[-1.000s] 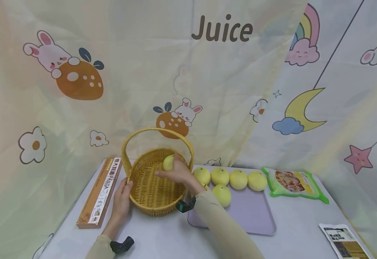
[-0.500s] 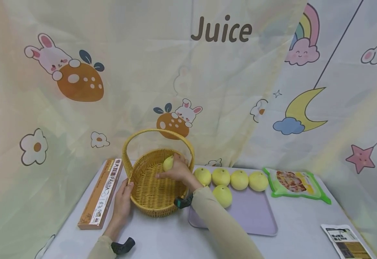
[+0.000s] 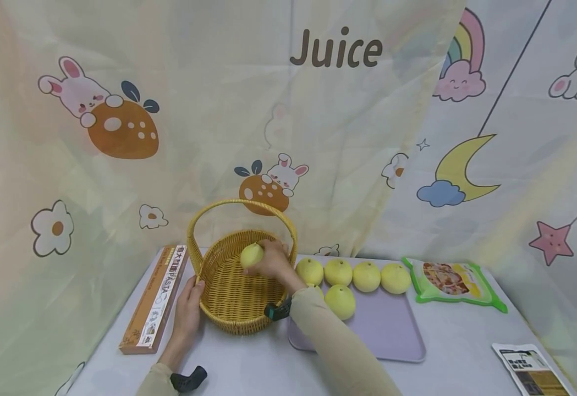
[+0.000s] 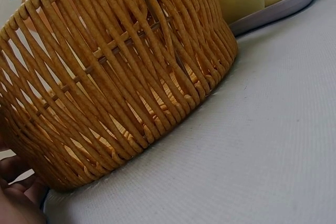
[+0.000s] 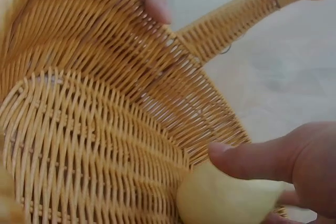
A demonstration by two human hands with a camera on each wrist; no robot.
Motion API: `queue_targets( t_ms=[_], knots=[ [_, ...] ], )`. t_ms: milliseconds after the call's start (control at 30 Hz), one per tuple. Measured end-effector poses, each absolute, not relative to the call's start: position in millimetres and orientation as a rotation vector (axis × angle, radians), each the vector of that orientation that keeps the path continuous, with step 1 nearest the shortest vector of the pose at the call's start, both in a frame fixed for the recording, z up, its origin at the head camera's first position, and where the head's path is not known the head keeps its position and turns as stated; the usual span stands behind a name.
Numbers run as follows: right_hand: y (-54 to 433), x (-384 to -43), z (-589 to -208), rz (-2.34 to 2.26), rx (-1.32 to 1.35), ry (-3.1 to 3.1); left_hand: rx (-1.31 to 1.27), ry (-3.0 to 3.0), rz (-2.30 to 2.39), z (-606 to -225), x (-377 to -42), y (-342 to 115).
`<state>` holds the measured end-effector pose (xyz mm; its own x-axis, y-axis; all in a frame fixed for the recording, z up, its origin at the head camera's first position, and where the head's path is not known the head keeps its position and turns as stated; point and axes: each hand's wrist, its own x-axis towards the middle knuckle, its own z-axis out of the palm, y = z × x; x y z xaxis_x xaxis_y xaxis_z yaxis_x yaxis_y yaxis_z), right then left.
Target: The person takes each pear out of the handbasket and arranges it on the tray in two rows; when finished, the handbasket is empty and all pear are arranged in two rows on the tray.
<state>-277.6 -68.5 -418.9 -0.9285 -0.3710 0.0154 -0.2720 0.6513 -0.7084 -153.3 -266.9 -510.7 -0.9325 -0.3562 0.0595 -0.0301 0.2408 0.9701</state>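
A yellow wicker basket with a tall arched handle stands on the white table. My left hand grips its left side, thumb up at the rim and fingers against the outer wall. Inside the basket, my right hand holds a round pale-yellow pear near the back right wall. In the right wrist view, the thumb lies over the top of the pear, close to the woven floor; the other fingers are mostly hidden. More pears rest on a lilac tray right of the basket.
A long pasta box lies left of the basket. Beyond the tray, at the back right, is a green-edged food bag. A white and brown packet lies at the front right. A printed curtain hangs behind the table.
My right hand has shifted the pear slightly left inside the basket, and its thumb has drawn in under the fruit in the head view. The left hand keeps its grip.
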Motion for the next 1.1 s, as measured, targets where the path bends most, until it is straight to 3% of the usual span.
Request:
queue_targets(
  t_ms=[467, 1100],
  knots=[
    [-66.9, -285.4, -447.9, -1.526, -0.437, 2.402, 0.363, -2.254, -1.749, -515.5, -153.7, -264.8],
    [-65.2, -274.5, -428.8, -1.527, -0.787, 2.404, 0.380, -2.272, -1.703, -512.4, -154.1, -268.3]
  ],
)
